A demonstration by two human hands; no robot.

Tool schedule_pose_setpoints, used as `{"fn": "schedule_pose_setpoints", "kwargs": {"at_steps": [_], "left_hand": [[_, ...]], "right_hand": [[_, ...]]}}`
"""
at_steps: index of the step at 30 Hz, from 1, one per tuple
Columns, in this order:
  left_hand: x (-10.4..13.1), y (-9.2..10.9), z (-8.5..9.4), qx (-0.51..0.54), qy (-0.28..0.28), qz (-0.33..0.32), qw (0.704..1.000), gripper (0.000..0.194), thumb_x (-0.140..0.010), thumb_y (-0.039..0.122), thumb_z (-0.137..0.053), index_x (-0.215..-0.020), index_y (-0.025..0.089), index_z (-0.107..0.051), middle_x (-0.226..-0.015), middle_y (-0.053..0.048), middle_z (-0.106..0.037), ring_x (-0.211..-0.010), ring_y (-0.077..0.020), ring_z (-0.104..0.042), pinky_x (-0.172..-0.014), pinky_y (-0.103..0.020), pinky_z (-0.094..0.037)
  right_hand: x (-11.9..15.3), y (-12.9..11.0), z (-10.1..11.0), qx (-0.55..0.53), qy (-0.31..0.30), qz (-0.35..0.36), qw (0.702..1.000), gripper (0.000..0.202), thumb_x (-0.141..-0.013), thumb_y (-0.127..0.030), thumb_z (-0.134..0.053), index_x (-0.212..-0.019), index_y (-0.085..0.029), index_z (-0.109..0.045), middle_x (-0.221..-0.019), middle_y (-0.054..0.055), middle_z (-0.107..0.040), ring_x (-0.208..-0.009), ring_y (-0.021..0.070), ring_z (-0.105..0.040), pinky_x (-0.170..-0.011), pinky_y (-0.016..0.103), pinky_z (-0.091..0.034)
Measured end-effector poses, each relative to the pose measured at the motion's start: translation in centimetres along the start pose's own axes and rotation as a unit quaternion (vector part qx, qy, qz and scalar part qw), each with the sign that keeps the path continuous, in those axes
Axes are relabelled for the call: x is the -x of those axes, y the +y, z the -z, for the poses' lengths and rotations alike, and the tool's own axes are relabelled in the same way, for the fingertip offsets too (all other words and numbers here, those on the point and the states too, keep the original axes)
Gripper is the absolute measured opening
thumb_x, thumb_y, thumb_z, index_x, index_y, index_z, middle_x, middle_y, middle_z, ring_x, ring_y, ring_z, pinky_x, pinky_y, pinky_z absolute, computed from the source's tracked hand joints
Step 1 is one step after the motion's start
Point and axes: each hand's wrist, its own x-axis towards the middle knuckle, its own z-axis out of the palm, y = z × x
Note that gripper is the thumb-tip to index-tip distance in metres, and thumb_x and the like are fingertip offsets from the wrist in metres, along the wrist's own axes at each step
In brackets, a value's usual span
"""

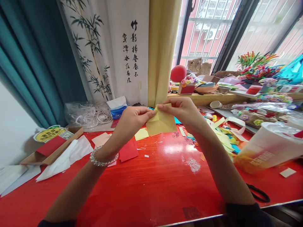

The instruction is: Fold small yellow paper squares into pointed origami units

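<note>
Yellow paper (pixel 163 125) | held up above the red surface (pixel 142 195) | left hand (pixel 134 119) and right hand (pixel 183 110) both pinching its upper edge between thumb and fingers | likely light, limp, easily creased or torn; best taken lightly at edges or corners

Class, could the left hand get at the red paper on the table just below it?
Probably yes: the red paper lies near the left hand, with its visible part uncovered. That hand is pinching the yellow paper, though, so it may need to let go first.
</note>
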Motion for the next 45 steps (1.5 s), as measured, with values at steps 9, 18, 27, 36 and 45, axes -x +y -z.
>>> {"fn": "schedule_pose_setpoints", "kwargs": {"at_steps": [9,18,27,36,45], "left_hand": [[-0.1,-0.3,0.0,0.018,0.075,-0.041,0.996,0.023,-0.077,0.038,-0.062,-0.069,0.017,-0.063,-0.059,0.002,-0.054,-0.054,-0.0093,-0.048,-0.048,-0.020,-0.039],[-0.4,0.1,0.8,0.066,-0.001,0.003,0.998,0.026,-0.075,0.041,-0.066,-0.077,0.015,-0.066,-0.070,-0.002,-0.065,-0.061,-0.0113,-0.059,-0.056,-0.022,-0.049],[-0.3,0.3,1.4,0.113,0.006,0.003,0.994,0.029,-0.076,0.043,-0.065,-0.084,0.016,-0.071,-0.077,-0.005,-0.069,-0.071,-0.0149,-0.064,-0.066,-0.026,-0.053],[-0.1,0.5,1.5,0.075,0.037,-0.040,0.996,0.025,-0.077,0.040,-0.065,-0.087,0.018,-0.074,-0.079,-0.003,-0.071,-0.071,-0.0137,-0.062,-0.064,-0.023,-0.049],[0.1,0.6,1.3,0.024,0.029,-0.047,0.998,0.027,-0.078,0.041,-0.063,-0.089,0.019,-0.074,-0.074,-0.001,-0.068,-0.065,-0.0118,-0.058,-0.055,-0.020,-0.044]], "right_hand": [[0.3,-0.2,-0.2,-0.050,-0.056,-0.032,0.997,0.027,-0.073,-0.040,-0.071,-0.086,-0.016,-0.071,-0.075,0.003,-0.066,-0.070,0.0151,-0.061,-0.060,0.027,-0.050],[0.4,-0.1,-0.4,-0.075,-0.033,0.030,0.996,0.029,-0.080,-0.031,-0.064,-0.107,-0.020,-0.069,-0.090,0.004,-0.071,-0.080,0.0173,-0.066,-0.075,0.035,-0.054],[0.9,0.4,-0.7,0.291,0.076,0.227,0.926,0.033,-0.091,-0.026,-0.048,-0.118,-0.033,-0.065,-0.101,0.000,-0.071,-0.086,0.0157,-0.065,-0.075,0.030,-0.050],[0.9,-0.4,-1.4,0.124,0.048,0.181,0.974,0.020,-0.086,-0.033,-0.059,-0.096,-0.025,-0.074,-0.101,0.003,-0.071,-0.096,0.0186,-0.065,-0.086,0.034,-0.050],[0.1,0.0,-0.6,-0.059,-0.026,-0.016,0.998,0.030,-0.075,-0.033,-0.071,-0.100,-0.017,-0.072,-0.080,0.004,-0.070,-0.074,0.0158,-0.065,-0.066,0.030,-0.054]]}}
